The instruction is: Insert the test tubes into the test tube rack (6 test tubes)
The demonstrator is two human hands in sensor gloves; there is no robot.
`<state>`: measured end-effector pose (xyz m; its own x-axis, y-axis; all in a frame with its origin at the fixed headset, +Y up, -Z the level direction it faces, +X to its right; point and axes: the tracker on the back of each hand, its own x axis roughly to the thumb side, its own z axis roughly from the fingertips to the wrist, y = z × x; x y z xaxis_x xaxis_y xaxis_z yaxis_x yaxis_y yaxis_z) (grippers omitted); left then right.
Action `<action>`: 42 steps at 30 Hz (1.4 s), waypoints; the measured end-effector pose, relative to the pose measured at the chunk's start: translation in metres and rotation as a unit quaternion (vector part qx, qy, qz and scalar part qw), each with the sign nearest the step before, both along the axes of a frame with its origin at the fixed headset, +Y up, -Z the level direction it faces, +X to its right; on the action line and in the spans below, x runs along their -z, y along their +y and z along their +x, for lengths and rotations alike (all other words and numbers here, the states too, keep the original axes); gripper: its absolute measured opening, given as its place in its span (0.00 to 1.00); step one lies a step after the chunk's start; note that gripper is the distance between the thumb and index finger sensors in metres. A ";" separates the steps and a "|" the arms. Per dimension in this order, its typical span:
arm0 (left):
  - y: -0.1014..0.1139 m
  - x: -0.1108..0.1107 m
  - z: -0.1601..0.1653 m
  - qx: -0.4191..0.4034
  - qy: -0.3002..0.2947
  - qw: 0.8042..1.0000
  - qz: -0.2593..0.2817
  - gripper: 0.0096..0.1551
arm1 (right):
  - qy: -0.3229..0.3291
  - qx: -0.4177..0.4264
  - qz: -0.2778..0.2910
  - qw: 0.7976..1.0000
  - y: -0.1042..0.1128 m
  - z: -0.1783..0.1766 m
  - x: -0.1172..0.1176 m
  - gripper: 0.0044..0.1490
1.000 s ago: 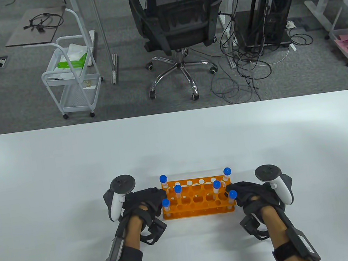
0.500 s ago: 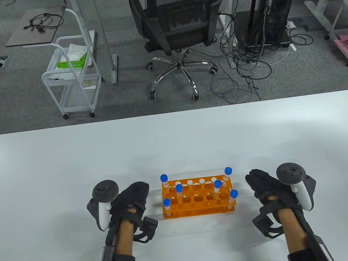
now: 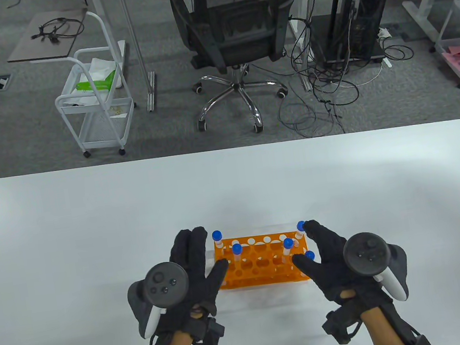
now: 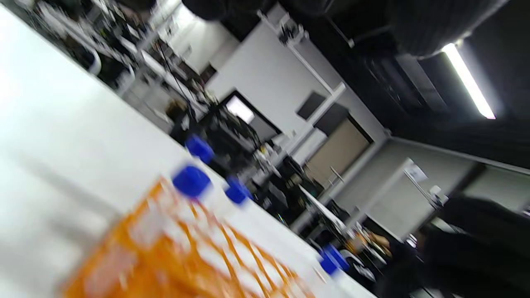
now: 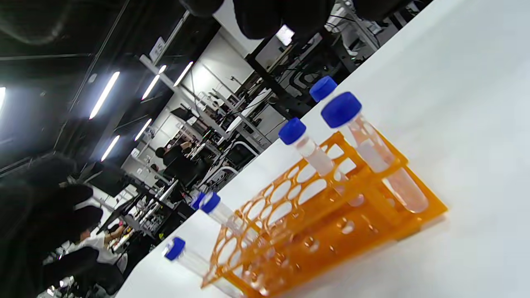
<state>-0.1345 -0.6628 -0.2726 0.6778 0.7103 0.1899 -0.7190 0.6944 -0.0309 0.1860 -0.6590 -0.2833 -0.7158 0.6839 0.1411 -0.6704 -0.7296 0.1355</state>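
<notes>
rack: orange rack (image 3: 262, 264) stands near the front edge of the worktop (image 3: 50, 232), about mid-width, between the two hands
tubes: six blue-capped tubes (image 3: 237, 253) seem already upright in the rack, three at each end
left hand: left hand (image 3: 192, 272) holds nothing, fingers (image 3: 189, 246) spread, thumb at the rack's left front corner
right hand: right hand (image 3: 332, 261) holds nothing, fingers spread, one tip at the far right cap (image 3: 301, 226)
risk: a careless brush may tip a tube or push the light rack; the hands should lift away gently
</notes>
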 end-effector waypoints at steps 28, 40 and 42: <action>-0.044 -0.001 0.037 0.078 -0.073 0.988 -0.110 0.54 | 0.057 -0.122 -0.019 0.991 -0.037 -0.022 -0.010 0.67; -0.054 0.002 0.036 0.101 -0.062 0.984 -0.132 0.52 | 0.044 -0.143 -0.033 0.988 -0.046 -0.016 -0.005 0.67; -0.055 0.004 0.036 0.101 -0.060 0.984 -0.136 0.52 | 0.046 -0.152 -0.034 0.987 -0.047 -0.017 -0.005 0.67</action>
<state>-0.0988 -0.7182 -0.2762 0.7948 0.5988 0.0990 -0.5467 0.7772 -0.3116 0.1686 -0.7058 -0.2784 -0.8762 0.4490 0.1749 -0.4039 -0.8824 0.2414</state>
